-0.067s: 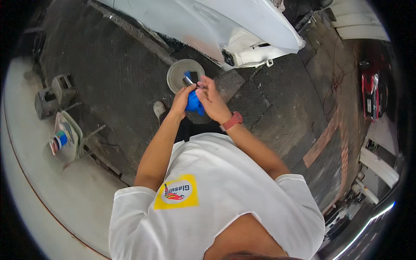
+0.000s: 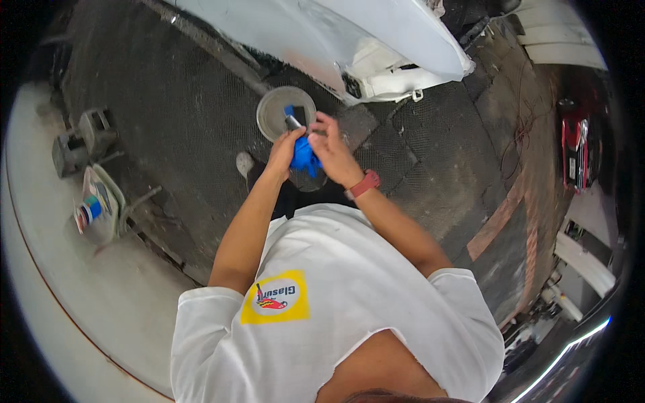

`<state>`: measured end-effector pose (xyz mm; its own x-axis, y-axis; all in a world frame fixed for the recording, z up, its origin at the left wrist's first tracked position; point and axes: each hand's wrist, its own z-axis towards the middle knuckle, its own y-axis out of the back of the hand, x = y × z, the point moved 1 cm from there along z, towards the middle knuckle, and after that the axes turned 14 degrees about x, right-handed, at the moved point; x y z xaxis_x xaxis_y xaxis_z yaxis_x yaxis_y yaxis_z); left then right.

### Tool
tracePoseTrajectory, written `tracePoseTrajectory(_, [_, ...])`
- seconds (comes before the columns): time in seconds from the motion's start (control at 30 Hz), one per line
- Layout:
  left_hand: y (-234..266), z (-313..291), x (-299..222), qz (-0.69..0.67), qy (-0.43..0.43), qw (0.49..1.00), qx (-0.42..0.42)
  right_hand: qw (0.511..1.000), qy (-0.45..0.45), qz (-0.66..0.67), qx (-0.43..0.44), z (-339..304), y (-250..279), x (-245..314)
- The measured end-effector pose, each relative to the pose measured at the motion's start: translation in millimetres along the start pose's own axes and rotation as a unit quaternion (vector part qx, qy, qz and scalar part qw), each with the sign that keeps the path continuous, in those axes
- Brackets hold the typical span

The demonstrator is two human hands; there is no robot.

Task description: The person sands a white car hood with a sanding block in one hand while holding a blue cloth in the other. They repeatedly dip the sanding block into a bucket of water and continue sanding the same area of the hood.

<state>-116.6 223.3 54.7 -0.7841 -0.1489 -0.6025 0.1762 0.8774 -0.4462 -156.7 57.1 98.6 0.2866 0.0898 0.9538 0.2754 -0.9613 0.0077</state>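
Observation:
My left hand [image 2: 285,153] is closed around a crumpled blue cloth [image 2: 306,160] that hangs down between my hands. By its thumb a shiny metal piece [image 2: 293,122] sticks out; its kind is hard to make out. My right hand [image 2: 332,154], with a red watch [image 2: 363,184] at the wrist, is beside the cloth with its fingers apart. Below and beyond both hands stands a round pale bucket [image 2: 265,111]. A dark rectangular piece [image 2: 300,114] shows over the bucket; I cannot tell whether it lies inside or is held.
A light grey car body [image 2: 376,40] with exposed edges stands just ahead. At the left are grey box-shaped parts [image 2: 84,142] and a tray-like stand [image 2: 114,195] holding a blue-banded can [image 2: 91,209]. A thin hose [image 2: 521,131] lies on the dark floor at right, near a red car [image 2: 574,151].
My right hand has shifted slightly to the right, and its fingers have moved a little away from the metal piece. The left hand keeps its grip.

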Motion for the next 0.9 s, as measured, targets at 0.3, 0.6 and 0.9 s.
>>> tracePoseTrajectory(0.3, [-107.7, 59.1, 44.8, -0.148, -0.153, 0.967, -0.138, 0.936, -0.121, 0.328, -0.031, -47.4, 94.9, -43.4])
tracePoseTrajectory(0.6, [-65.0, 106.3, 14.3, -0.286, -0.282, 0.9, -0.168, 0.94, -0.256, 0.215, 0.064, 27.6, 115.4, 2.4])
tracePoseTrajectory(0.9, [-7.1, 167.0, -11.7, -0.021, -0.13, 0.967, -0.218, 0.943, 0.083, -0.3, 0.118, 108.5, 128.6, 125.3])
